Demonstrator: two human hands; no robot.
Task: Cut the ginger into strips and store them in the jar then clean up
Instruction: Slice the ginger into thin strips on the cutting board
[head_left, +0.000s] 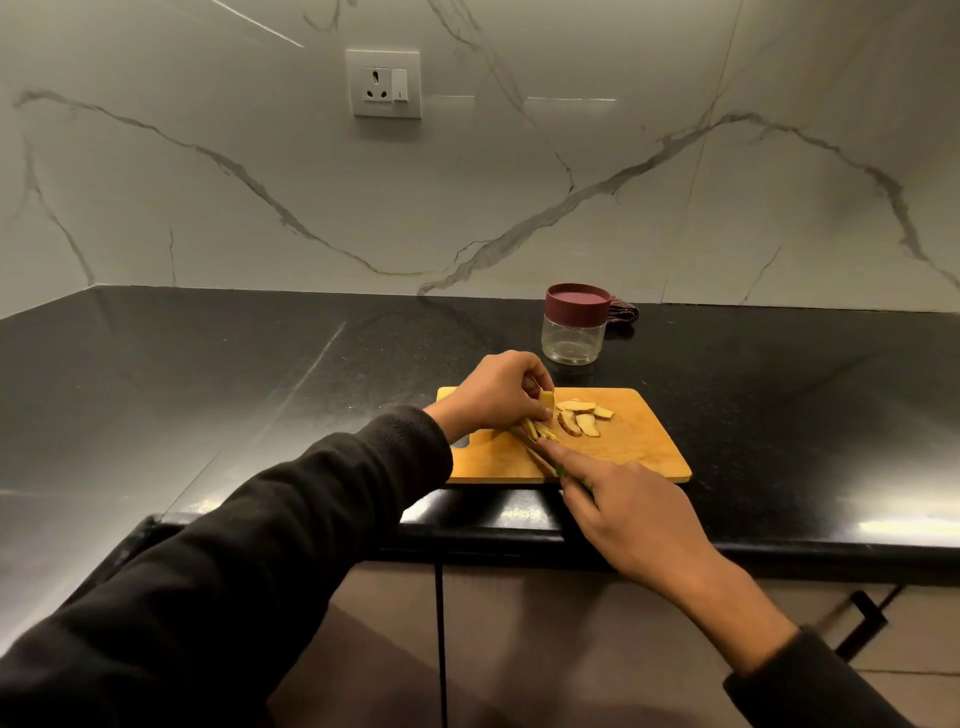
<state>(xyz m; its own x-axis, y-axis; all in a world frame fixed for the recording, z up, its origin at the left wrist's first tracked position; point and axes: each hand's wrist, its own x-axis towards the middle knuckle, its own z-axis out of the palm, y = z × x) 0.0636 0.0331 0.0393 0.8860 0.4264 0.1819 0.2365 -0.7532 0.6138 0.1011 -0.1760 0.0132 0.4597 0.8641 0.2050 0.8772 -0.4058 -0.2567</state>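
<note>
Currently: ginger piece (546, 400) pinched upright in left hand (493, 397), its long axis running 12 to 6, over the left part of the cutting board (639, 447). Thin cut strips (535, 431) lie just below it on the board, pointing roughly 11 to 5. Four flat ginger slices (584, 418) lie at 3 o'clock of the hand, touching one another.

Board's near edge sits close to the black counter (208, 374) lip; its right half is bare. Jar (575, 323), maroon lid on, stands at 12 o'clock beyond the board, apart from it.

Right hand (631, 514) grasps the green-handled knife (543, 457), forefinger stretched along the blade's back; blade points toward 11, tip at the strips. Left forearm crosses from 7 o'clock, dark sleeve.
</note>
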